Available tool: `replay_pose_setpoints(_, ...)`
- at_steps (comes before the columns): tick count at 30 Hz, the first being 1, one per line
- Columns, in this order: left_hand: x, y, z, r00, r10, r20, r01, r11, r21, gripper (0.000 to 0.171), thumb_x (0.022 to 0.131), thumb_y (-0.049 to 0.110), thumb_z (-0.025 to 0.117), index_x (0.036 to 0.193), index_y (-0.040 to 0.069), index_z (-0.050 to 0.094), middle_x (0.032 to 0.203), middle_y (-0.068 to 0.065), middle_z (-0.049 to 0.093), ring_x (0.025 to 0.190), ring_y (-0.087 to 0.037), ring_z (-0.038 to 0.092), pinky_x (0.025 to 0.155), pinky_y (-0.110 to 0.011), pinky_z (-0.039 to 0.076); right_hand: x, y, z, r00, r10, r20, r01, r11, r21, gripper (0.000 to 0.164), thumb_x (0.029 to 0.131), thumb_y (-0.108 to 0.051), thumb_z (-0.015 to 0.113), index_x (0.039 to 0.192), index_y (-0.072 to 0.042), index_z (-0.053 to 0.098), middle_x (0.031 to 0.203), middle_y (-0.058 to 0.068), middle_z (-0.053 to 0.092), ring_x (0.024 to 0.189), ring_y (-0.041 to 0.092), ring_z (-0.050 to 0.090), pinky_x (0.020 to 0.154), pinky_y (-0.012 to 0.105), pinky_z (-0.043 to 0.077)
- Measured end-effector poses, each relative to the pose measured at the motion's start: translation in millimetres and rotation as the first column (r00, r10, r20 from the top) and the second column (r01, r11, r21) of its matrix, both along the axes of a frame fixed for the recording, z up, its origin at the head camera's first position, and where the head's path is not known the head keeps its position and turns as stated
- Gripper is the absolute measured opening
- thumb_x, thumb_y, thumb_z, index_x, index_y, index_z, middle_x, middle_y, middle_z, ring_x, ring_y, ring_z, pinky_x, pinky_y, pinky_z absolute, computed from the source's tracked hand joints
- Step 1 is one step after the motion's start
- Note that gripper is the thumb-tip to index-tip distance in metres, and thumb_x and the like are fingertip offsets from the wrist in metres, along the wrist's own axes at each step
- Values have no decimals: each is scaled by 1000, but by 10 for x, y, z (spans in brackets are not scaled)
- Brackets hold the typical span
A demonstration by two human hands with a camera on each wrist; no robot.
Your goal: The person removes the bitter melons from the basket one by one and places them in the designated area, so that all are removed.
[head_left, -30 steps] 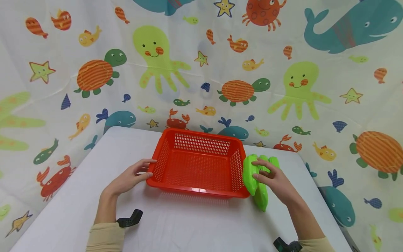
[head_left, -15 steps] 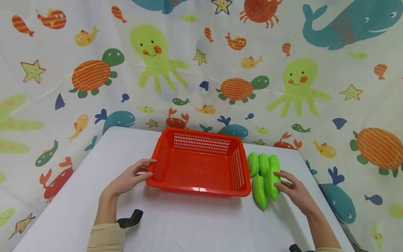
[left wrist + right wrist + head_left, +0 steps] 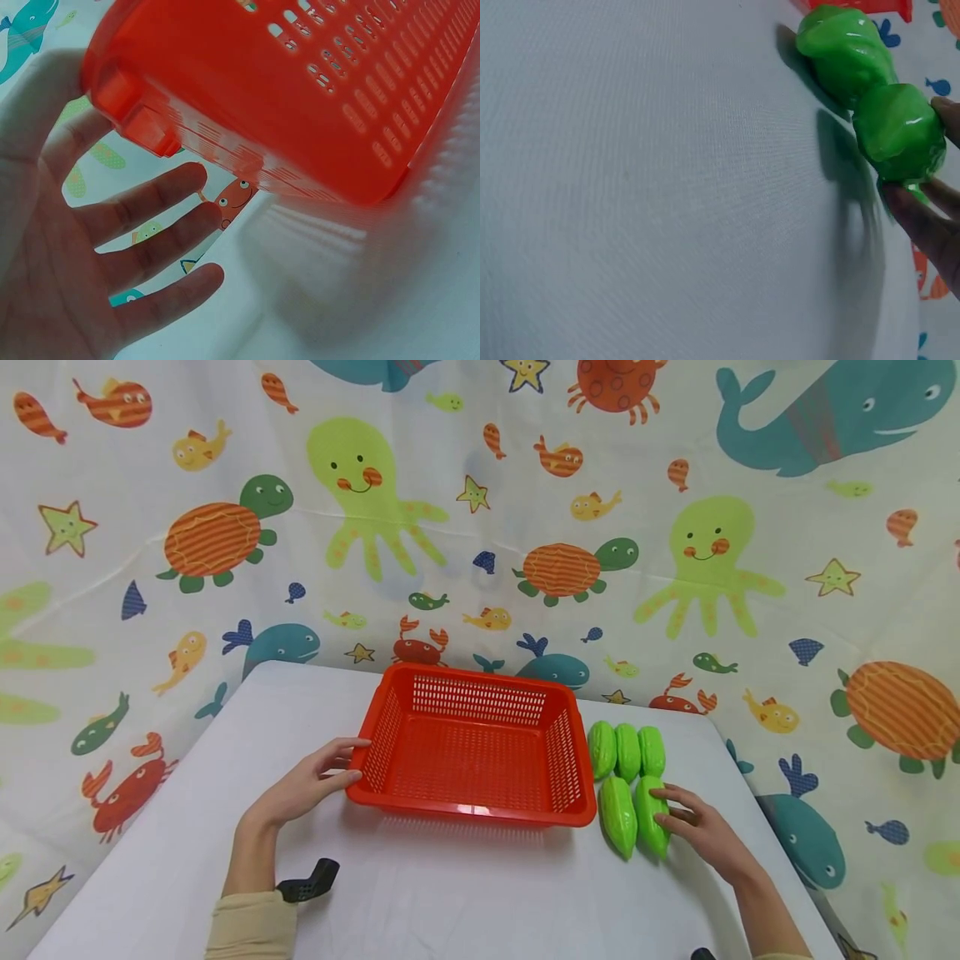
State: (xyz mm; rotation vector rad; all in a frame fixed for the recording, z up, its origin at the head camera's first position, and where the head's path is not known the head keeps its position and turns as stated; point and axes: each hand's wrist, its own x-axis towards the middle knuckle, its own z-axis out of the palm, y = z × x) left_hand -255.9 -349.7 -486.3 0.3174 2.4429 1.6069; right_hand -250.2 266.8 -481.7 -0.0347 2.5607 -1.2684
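Note:
A red perforated plastic basket [image 3: 474, 812] stands mid-table. My left hand [image 3: 300, 789] is at its left side; in the left wrist view the thumb and index finger hold the basket's rim [image 3: 120, 86], while the other fingers [image 3: 150, 196] spread away from it. Right of the basket, my right hand [image 3: 705, 835] holds a bright green, ridged toy vegetable [image 3: 650, 810] from its right side, near the tabletop. In the right wrist view, its thumb and fingers [image 3: 922, 225] touch the vegetable. A similar green toy vegetable [image 3: 618, 818] lies just left of it.
A row of similar green toy vegetables [image 3: 627, 752] lies behind, close to the basket's right wall. The white table [image 3: 465, 893] has a back edge against a curtain [image 3: 480, 527] printed with sea animals. A dark wrist camera [image 3: 311, 881] sits at my left forearm.
My right hand has carried a green toy vegetable from the basket's right edge rightward, then down toward the front, to the right end of the front row. The left hand stays at the basket.

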Motion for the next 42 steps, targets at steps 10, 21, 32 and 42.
replay_pose_setpoints(10,0,-3,1,1000,2,3,-2,1000,-3,56,93,31,66,144,21,44,140,-15,47,128,-39,42,91,-53,51,-63,30,-99,999,10,33,-10,1000,5,58,97,-37,60,145,-8,44,157,25,20,136,53,30,102,67,35)
replay_pose_setpoints(21,4,-2,39,1000,5,10,-5,1000,-7,57,93,29,66,144,20,43,141,-16,46,128,-40,42,91,-54,50,-90,29,-128,998,-22,58,21,1000,10,61,96,-42,60,147,-13,44,158,20,23,138,52,28,102,69,32)
replay_pose_setpoints(32,-14,-12,4,1000,6,9,-5,1000,-18,58,92,35,66,144,22,43,140,-16,46,127,-40,42,92,-54,50,-74,43,-147,999,-12,40,13,1000,-25,59,97,-41,58,148,-14,43,159,19,21,140,51,24,104,69,30)
replay_pose_setpoints(42,-9,-8,7,1000,3,-10,-3,1000,-22,56,93,33,67,143,22,45,139,-15,48,126,-39,44,91,-53,51,-71,71,-180,998,-8,70,15,995,-96,59,99,-38,56,150,-14,39,160,18,16,141,50,20,106,66,30)
